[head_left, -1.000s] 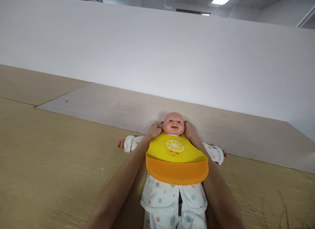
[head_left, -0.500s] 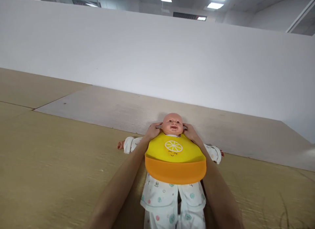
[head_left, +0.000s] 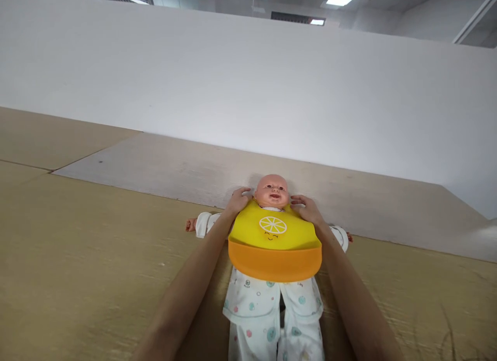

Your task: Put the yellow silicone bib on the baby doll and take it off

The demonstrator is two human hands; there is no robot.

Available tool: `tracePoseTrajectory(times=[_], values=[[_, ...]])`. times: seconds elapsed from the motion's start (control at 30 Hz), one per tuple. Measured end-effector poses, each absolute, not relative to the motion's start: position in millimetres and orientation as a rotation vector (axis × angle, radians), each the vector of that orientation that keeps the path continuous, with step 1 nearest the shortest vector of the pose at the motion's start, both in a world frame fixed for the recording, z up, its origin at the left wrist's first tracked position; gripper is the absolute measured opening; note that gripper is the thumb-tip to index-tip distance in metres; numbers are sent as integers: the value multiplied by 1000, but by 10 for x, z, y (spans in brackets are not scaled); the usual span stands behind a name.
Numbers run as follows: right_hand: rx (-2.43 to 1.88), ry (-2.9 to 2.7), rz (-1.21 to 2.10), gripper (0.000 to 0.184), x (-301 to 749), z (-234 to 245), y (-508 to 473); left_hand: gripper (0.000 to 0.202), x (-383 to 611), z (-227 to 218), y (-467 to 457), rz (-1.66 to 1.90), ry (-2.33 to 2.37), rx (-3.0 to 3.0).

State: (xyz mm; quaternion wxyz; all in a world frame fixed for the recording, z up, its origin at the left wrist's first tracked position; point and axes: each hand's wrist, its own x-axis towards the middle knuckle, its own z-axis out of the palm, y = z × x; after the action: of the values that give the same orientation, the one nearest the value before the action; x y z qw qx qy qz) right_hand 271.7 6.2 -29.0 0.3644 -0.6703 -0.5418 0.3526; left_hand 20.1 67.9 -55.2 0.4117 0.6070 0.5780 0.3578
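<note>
Well, we have our left hand (head_left: pixel 237 201) on the top left edge of the yellow silicone bib (head_left: pixel 274 237), its fingers loosely spread just beside the doll's (head_left: pixel 272 191) cheek. Our right hand (head_left: pixel 307 210) lies on the bib's top right edge, with its fingers nearly flat and fairly close together, pointing toward the doll's neck. Neither hand shows a clear pinch. The doll lies face up between our fingers, with its head just above them and the bib's orange catch pocket (head_left: pixel 275 262) below them. Its sleeves stick out past each hand. Beyond the left fingers, the tan board (head_left: pixel 97 247) offers wide open room. Above the fingers, the grey panel (head_left: pixel 186 177) runs back to the white wall (head_left: pixel 248 92).
</note>
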Motion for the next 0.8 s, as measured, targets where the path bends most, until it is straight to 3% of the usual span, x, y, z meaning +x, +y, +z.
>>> tracePoseTrajectory(times=[0.2,0.33,0.5,0.63,0.8], values=[[-1583,-967,1122,63,2800,-91,-451,49,216,-401,513,855,1464,1460],[-1637,-1015,1093,69,2799,-43,-814,51,133,-221,204,874,1413,1382],[-1695,-1101,1150,72,2720,-84,-1124,61,-125,35,-350,790,1179,1238],[-1617,-1089,1157,64,2655,-49,-1252,62,-295,90,-732,771,1156,1213],[-1546,-1090,1191,56,2656,-34,-1385,45,-158,43,-929,939,1169,1068]])
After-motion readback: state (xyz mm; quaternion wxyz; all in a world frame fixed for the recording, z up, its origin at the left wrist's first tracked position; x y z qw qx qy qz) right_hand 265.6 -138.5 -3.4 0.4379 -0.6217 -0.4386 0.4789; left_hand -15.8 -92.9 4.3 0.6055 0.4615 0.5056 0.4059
